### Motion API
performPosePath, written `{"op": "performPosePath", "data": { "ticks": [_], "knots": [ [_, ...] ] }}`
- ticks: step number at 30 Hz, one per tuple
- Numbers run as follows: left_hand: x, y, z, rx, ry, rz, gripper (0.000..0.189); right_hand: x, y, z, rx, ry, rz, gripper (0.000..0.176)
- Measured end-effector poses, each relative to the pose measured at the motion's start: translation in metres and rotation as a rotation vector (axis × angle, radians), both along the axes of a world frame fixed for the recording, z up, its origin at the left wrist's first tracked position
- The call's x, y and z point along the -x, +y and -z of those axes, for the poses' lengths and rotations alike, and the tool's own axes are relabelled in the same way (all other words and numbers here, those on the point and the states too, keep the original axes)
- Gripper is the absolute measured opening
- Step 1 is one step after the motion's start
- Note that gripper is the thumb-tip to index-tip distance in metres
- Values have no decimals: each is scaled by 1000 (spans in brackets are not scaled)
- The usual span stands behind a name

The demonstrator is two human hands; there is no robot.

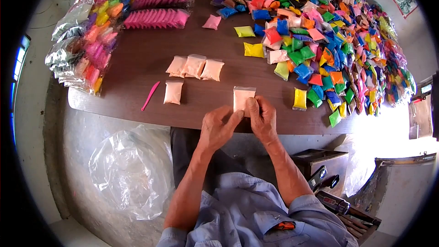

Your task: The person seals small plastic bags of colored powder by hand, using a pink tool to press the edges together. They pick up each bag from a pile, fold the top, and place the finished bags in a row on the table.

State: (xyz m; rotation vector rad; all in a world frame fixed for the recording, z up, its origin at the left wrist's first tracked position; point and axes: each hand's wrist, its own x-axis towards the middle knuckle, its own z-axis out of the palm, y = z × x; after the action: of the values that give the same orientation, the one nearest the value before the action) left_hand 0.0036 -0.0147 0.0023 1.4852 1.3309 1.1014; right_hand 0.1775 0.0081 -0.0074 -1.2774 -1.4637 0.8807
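Note:
A small clear packet of pale peach material is pinched at its lower end between my two hands, just over the table's near edge. My left hand grips its lower left side with thumb and fingers. On the right side, my right hand presses its thumb on the packet. To the left lie similar peach packets: a single one and an overlapping group of three behind it. A pink plastic tool with a slim blade shape rests farther left.
Many multicoloured packets are heaped at the right. Bundled pink packets lie at the back left, beside a stack of filled clear bags. One yellow packet lies right of my hands. A large clear plastic bag is on the floor.

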Motion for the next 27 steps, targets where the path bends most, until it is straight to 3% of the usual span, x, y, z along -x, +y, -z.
{"op": "performPosePath", "data": {
  "ticks": [7,9,19,27],
  "knots": [
    [1,-1,0,71,19,9,42,1,-4,-6,1,103,-90,26],
    [-3,-1,4,29,-149,-53,41,1,-4,-7,-10,88,-90,27],
    [2,0,-4,114,-82,-20,31,3,-1,-10,-21,211,-74,22],
    [3,1,2,60,-120,-54,29,-4,-1,-2,-2,64,-150,21]
  ]
}}
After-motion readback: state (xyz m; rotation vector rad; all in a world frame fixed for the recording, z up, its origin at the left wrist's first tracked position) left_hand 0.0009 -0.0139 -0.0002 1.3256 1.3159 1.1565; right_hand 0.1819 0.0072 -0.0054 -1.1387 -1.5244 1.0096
